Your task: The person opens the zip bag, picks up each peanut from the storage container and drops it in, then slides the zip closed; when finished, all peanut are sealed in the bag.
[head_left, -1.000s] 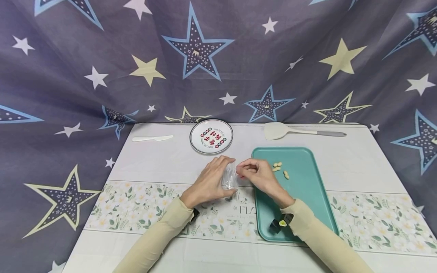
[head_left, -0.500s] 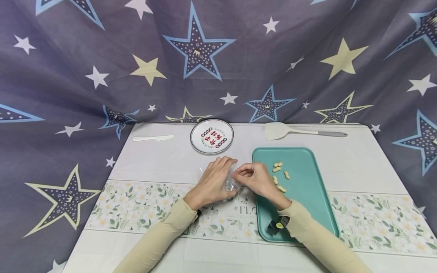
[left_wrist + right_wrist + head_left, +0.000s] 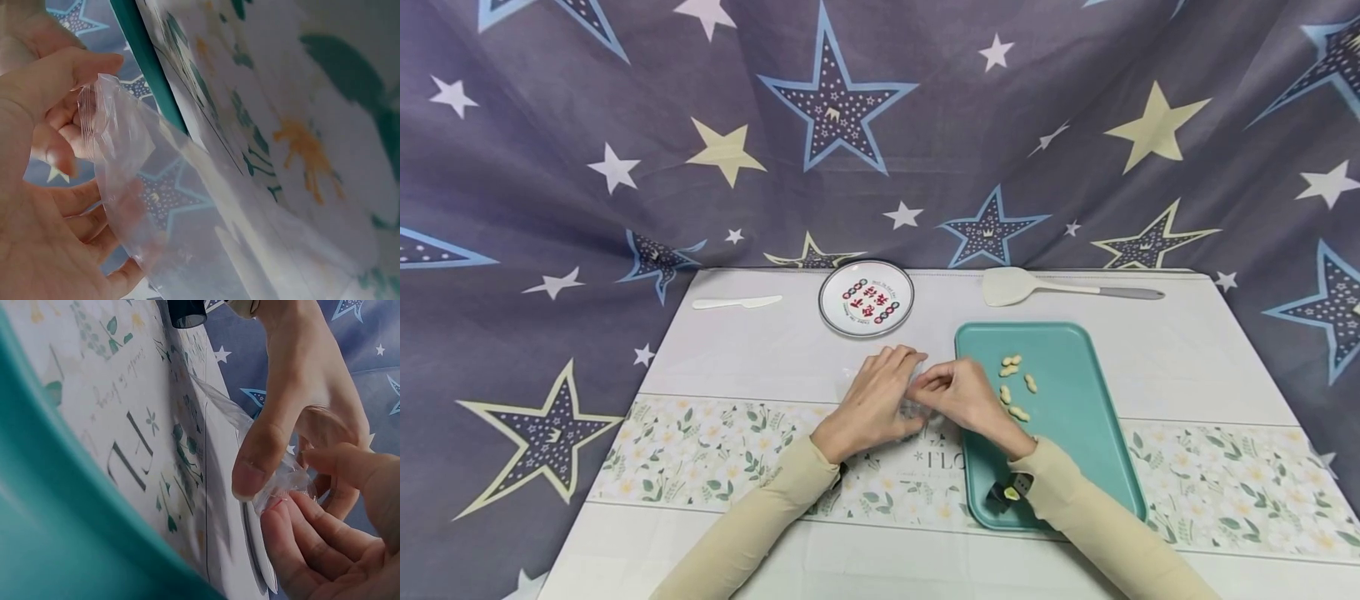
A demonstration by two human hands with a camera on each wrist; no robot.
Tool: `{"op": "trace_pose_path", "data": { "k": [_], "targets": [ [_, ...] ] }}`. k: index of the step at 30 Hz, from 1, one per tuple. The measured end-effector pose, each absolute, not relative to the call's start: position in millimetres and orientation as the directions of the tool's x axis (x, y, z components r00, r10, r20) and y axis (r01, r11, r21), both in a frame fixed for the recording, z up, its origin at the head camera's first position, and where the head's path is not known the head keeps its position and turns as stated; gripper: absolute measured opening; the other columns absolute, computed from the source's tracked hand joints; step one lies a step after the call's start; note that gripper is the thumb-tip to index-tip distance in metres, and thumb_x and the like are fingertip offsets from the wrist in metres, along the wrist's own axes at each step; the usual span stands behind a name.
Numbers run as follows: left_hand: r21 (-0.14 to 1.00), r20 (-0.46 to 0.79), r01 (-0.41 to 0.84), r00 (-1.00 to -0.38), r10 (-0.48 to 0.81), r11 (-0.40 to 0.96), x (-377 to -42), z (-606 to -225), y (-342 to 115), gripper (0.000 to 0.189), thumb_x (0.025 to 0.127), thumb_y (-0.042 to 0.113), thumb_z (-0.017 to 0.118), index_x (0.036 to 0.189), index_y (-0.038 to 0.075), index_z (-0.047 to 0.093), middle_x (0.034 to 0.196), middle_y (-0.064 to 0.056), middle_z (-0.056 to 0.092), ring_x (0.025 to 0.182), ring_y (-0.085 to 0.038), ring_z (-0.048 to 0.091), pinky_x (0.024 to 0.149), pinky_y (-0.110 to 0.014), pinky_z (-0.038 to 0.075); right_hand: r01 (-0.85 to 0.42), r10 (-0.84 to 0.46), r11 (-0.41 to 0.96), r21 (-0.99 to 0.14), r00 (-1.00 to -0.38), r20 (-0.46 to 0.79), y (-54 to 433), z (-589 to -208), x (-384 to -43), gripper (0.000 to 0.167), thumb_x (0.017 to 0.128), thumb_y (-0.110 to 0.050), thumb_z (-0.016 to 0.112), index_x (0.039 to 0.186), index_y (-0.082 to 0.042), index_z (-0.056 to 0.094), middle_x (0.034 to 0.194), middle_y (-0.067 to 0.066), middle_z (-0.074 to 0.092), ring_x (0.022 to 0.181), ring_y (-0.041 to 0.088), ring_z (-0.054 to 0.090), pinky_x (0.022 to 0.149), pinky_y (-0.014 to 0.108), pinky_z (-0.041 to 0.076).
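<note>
My left hand holds a clear plastic bag near the middle of the table, thumb on one side and fingers spread along the other. From the right, my right hand meets the bag's mouth, thumb and index finger pinching its edge. A thin red strip shows at that edge in the right wrist view. The bag looks thin, crinkled and without visible contents; the hands hide most of it in the head view. Several peanuts lie on the teal tray, beside and below the right wrist.
Behind the hands stands a white plate with red lettering. A white plastic knife lies at the back left, a cream spatula at the back right. A star-patterned curtain hangs behind the table.
My right hand has moved slightly left and closed in on the bag's mouth, uncovering more peanuts on the tray. My left hand keeps its hold and has shifted slightly right.
</note>
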State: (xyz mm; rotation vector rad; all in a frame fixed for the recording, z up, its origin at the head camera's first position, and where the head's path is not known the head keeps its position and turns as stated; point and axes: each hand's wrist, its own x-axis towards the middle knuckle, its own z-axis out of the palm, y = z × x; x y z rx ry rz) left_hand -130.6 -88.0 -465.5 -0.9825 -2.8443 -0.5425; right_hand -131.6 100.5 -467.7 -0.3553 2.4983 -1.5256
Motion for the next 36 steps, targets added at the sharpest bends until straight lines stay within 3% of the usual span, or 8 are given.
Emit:
{"op": "trace_pose_path", "data": {
  "k": [9,14,25,31,36],
  "targets": [
    [0.295,0.189,0.61,-0.792,0.581,0.735,-129.8,-466.4,-86.5,0.092,0.073,0.042,0.09,0.15,0.008,0.05,0.144,-0.003,0.056,0.119,-0.017,0.052,0.103,-0.038,0.048,-0.124,-0.306,0.44,-0.889,-0.952,-0.019,99.3,-468.2,-129.1,0.01,0.088,-0.012,0.079,0.094,-0.005,0.084,0.082,0.009,0.081,0.064,0.007,0.07,0.056,0.021,0.058],
    [0.311,0.191,0.599,-0.8,0.569,0.738,-130.3,-467.6,-87.5,0.094,0.074,0.044,0.09,0.15,0.006,0.05,0.145,-0.004,0.056,0.123,-0.019,0.053,0.105,-0.038,0.048,-0.133,-0.311,0.432,-0.892,-0.95,-0.009,101.1,-469.1,-129.4,0.009,0.088,-0.007,0.075,0.092,-0.005,0.083,0.082,0.009,0.08,0.066,0.007,0.069,0.06,0.019,0.057],
    [0.396,0.144,0.549,-0.829,0.54,0.736,-134.1,-468.0,-96.4,0.102,0.081,0.048,0.088,0.159,0.005,0.038,0.148,-0.008,0.055,0.138,-0.025,0.052,0.124,-0.043,0.04,-0.046,-0.311,0.283,-0.958,-0.949,-0.046,110.7,-465.6,-134.6,0.013,0.089,-0.002,0.069,0.097,0.001,0.079,0.089,0.015,0.08,0.073,0.01,0.071,0.069,0.021,0.061],
    [0.476,0.131,0.527,-0.834,0.536,0.704,-134.2,-468.5,-98.9,0.09,0.087,0.046,0.082,0.158,0.009,0.041,0.149,-0.007,0.057,0.137,-0.025,0.056,0.12,-0.048,0.045,-0.05,-0.348,0.157,-0.986,-0.937,-0.008,115.2,-464.8,-138.1,0.017,0.094,0.0,0.064,0.104,0.008,0.075,0.096,0.025,0.078,0.074,0.008,0.073,0.073,0.026,0.064],
    [0.528,0.109,0.499,-0.842,0.528,0.687,-133.7,-468.8,-99.6,0.089,0.09,0.053,0.077,0.16,0.012,0.04,0.15,-0.005,0.056,0.135,-0.024,0.056,0.114,-0.048,0.049,-0.051,-0.368,0.121,-0.991,-0.93,0.003,116.7,-463.8,-138.3,0.019,0.097,-0.004,0.064,0.109,0.008,0.074,0.101,0.03,0.076,0.075,0.008,0.073,0.074,0.024,0.063]
  ]
}}
